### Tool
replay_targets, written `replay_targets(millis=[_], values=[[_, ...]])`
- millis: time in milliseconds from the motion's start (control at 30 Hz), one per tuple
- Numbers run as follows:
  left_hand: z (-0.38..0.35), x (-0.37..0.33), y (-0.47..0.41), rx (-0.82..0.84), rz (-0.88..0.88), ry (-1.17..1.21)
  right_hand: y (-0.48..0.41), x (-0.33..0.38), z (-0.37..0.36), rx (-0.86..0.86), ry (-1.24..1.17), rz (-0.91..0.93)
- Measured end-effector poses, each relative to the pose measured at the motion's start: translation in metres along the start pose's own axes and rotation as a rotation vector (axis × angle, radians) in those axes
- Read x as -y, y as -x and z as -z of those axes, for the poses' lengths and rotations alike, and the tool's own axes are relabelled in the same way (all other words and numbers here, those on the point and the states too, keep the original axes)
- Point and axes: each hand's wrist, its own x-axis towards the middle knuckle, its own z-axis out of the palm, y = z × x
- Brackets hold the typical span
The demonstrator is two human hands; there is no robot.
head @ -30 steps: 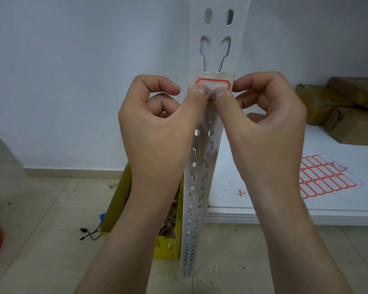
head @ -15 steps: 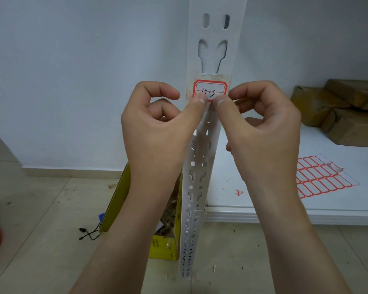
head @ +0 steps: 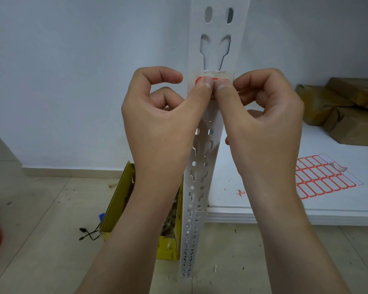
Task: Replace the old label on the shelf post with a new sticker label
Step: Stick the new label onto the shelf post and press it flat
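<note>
A white slotted shelf post (head: 215, 45) stands upright in the middle of the view. A red-bordered sticker label (head: 200, 79) sits on its front face, just below a strip of old clear tape (head: 221, 73). My left hand (head: 162, 128) and my right hand (head: 263, 124) are raised to the post with fingers curled. Both thumbs press side by side on the label and hide most of it. A sheet of red-bordered blank stickers (head: 323, 177) lies on the white shelf board (head: 225, 187) to the right.
Brown wrapped parcels (head: 348, 111) are stacked at the back right of the shelf board. An open yellow box (head: 115, 204) stands on the tiled floor left of the post, with a black cord (head: 87, 234) beside it. A red paper scrap (head: 240, 192) lies on the board.
Half a second ago my thumbs were at the label's lower edge and its writing showed. They have slid up over the label and now cover it.
</note>
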Motion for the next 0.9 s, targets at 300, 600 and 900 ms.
replay_targets(millis=[300,600,900], values=[[0.002,0.003,0.000,0.022,0.009,0.008,-0.001,0.000,0.003,0.027,0.007,0.007],[0.008,0.011,0.003,0.117,0.004,-0.008,0.003,-0.003,0.008,0.088,0.012,0.018],[0.011,0.007,0.004,0.084,0.056,-0.027,0.002,-0.003,0.011,0.114,0.008,-0.027]])
